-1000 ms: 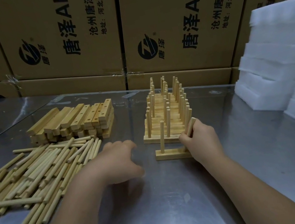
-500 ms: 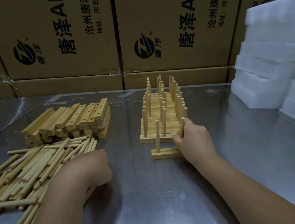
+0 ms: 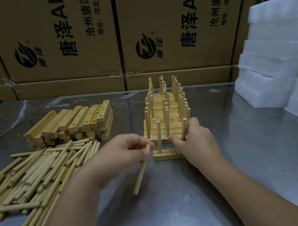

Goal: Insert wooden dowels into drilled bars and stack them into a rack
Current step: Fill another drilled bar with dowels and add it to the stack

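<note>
A short drilled bar [image 3: 166,154] lies on the metal table in front of the rack [image 3: 165,110] of finished bars with upright dowels. One dowel [image 3: 159,137] stands in the bar's left hole. My right hand [image 3: 195,140] grips a second upright dowel [image 3: 184,127] at the bar's right end. My left hand [image 3: 120,155] pinches a loose dowel [image 3: 141,171] that slants down toward me, just left of the bar.
A heap of loose dowels [image 3: 30,177] lies at the left, with a stack of drilled bars [image 3: 73,126] behind it. White foam blocks [image 3: 284,61] are piled at the right. Cardboard boxes [image 3: 167,20] line the back of the table.
My left hand went to the dowel heap, then came back toward the bar holding one dowel. My right hand stayed on the upright dowel at the bar's right end.
</note>
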